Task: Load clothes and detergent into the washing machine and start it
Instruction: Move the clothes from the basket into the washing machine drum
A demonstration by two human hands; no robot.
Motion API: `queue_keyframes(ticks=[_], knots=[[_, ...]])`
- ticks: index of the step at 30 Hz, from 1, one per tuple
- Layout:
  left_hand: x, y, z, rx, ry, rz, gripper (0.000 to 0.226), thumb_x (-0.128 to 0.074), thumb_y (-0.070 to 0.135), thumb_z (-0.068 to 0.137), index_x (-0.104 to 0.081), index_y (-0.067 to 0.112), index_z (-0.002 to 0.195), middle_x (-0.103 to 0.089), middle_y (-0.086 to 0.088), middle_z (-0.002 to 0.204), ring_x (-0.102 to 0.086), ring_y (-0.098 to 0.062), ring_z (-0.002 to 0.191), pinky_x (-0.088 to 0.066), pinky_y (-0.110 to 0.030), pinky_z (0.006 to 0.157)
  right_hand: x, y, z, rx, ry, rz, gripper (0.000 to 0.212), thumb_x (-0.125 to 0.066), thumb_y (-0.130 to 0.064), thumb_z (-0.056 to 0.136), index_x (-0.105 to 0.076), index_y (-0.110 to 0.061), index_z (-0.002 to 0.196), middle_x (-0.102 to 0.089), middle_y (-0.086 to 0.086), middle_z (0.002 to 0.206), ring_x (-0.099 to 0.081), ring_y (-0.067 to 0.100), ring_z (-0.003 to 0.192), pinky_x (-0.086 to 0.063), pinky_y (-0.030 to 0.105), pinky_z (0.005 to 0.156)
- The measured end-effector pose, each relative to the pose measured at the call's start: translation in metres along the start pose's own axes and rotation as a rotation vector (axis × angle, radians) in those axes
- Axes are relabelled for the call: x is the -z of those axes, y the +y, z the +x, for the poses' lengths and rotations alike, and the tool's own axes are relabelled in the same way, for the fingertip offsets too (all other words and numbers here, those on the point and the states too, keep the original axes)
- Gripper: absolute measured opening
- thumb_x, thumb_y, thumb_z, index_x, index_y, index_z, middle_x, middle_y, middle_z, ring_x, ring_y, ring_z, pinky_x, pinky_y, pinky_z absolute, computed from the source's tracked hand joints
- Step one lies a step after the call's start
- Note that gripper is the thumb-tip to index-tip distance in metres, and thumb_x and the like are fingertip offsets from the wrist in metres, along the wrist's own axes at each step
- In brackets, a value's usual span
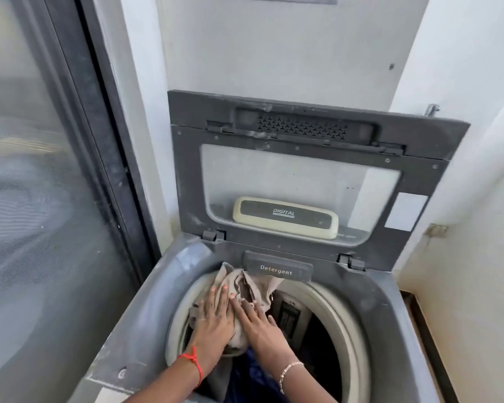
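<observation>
Nearest the camera, two forearms reach up from the bottom edge into the open washing machine point(146, 309), the left wrist tied with a red thread point(194, 363) and the right wearing a thin bracelet point(288, 373). The left hand point(213, 318) and the right hand point(258, 322) lie flat, fingers straight and close together, pressing side by side on a beige cloth point(246, 289); neither is closed around it. The cloth is bunched at the far left of the drum opening, its length running from the hands away toward the drawer marked "Detergent" point(277, 270), its far end lying on the drum's pale rim point(341, 309) just left of that drawer. A dark blue garment point(246, 376) sits under the wrists, nearer than the beige cloth. The right half of the drum is open and dark. Behind the drawer the lid point(303, 158) stands upright against the wall, a cream box marked "DIGITAL" point(285, 216) showing through its window. A glass door point(41, 170) stands close on the machine's left, a white wall on its right.
</observation>
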State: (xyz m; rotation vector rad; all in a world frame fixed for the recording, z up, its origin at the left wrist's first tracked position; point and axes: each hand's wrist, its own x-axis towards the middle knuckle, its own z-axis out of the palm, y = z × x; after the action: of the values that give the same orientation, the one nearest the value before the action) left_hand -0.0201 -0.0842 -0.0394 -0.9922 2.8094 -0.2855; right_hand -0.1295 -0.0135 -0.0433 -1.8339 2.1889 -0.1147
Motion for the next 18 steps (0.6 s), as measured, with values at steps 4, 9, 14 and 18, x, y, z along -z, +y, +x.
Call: queue_keyframes(ticks=[4, 9, 14, 18], knots=[[-0.016, -0.013, 0.011, 0.012, -0.377, -0.049, 0.091, -0.049, 0.035, 0.091, 0.025, 0.019, 0.14, 0.027, -0.007, 0.152, 0.023, -0.033, 0.14, 0.01, -0.065, 0.108, -0.011, 0.007, 0.017, -0.06, -0.115, -0.027, 0.108, -0.055, 0.0, 0.086, 0.035, -0.036, 0.134, 0.007, -0.001, 0.157, 0.002, 0.024, 0.145, -0.014, 0.049, 0.115], [-0.01, 0.005, 0.022, -0.092, -0.371, -0.172, 0.14, -0.07, 0.067, 0.058, 0.035, 0.013, 0.131, 0.033, -0.008, 0.15, 0.031, -0.027, 0.137, 0.025, -0.057, 0.101, 0.004, 0.033, 0.001, -0.072, -0.031, 0.11, 0.102, -0.063, -0.018, 0.083, 0.019, -0.029, 0.143, 0.004, -0.002, 0.157, 0.001, 0.016, 0.145, -0.01, 0.038, 0.116], [0.037, 0.075, 0.041, -0.212, -0.157, -0.412, 0.129, -0.064, 0.066, 0.065, 0.037, 0.016, 0.127, 0.041, 0.001, 0.141, 0.038, -0.017, 0.129, 0.017, -0.054, 0.109, 0.054, 0.084, -0.064, -0.126, 0.437, 0.468, 0.091, -0.059, -0.01, 0.085, 0.01, -0.027, 0.143, -0.005, -0.008, 0.155, -0.009, 0.013, 0.144, -0.016, 0.026, 0.116], [0.094, 0.168, 0.052, -0.423, 0.03, -0.63, 0.108, -0.058, 0.041, 0.083, 0.036, 0.024, 0.131, 0.039, 0.006, 0.143, 0.033, -0.011, 0.135, 0.012, -0.051, 0.114, 0.08, 0.151, -0.15, -0.396, 0.896, 0.662, 0.077, -0.062, -0.014, 0.086, -0.015, -0.019, 0.147, -0.032, -0.013, 0.148, -0.038, 0.007, 0.131, -0.034, 0.026, 0.108]])
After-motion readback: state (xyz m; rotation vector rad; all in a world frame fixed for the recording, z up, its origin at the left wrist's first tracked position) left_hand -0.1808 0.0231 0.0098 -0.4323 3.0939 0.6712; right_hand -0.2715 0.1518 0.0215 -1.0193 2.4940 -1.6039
